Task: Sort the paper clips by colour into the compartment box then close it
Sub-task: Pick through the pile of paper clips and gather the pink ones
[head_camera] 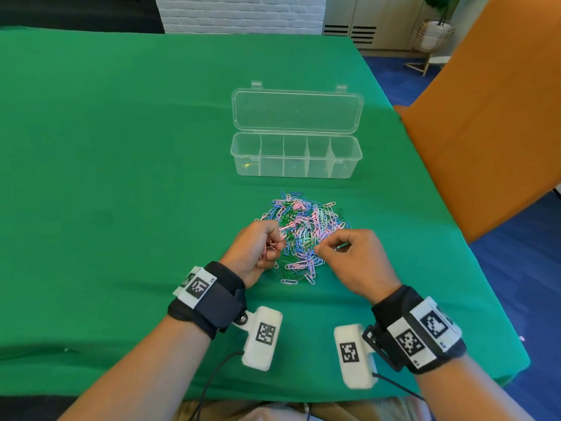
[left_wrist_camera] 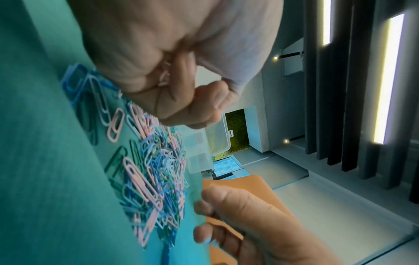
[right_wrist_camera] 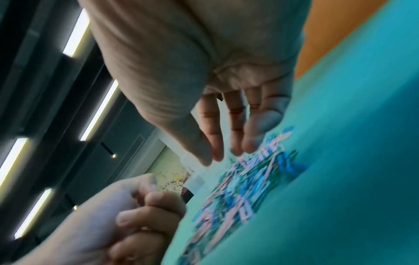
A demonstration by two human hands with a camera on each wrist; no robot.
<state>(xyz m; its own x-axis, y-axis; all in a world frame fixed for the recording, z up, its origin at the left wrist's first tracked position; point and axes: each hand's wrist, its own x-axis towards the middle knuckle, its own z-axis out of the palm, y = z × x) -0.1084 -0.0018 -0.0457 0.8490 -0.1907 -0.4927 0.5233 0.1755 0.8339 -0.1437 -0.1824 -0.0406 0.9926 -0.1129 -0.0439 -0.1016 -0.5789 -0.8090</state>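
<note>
Your left hand (head_camera: 258,247) hovers at the near left edge of the paper clips (head_camera: 303,232), its fingers curled around a small bunch of pink clips (head_camera: 272,245) that you have picked out. Just to its right lies the mixed heap, pink, blue, green and pale clips tangled together on the green desk (head_camera: 121,177). Your right hand (head_camera: 349,256) hangs over the near right side of the heap; from the head view the fingertips seem drawn together as if to pinch one clip, while its own wrist view is blurred and shows the fingers fairly straight, so you cannot tell whether it holds anything. Beyond the heap, on the far side, the clear compartment box (head_camera: 296,154) stands with its lid (head_camera: 297,112) folded back, and no clips show in any of its five sections. By my reading you are at the very start: nearly all the sorting remains, then the closing
</note>
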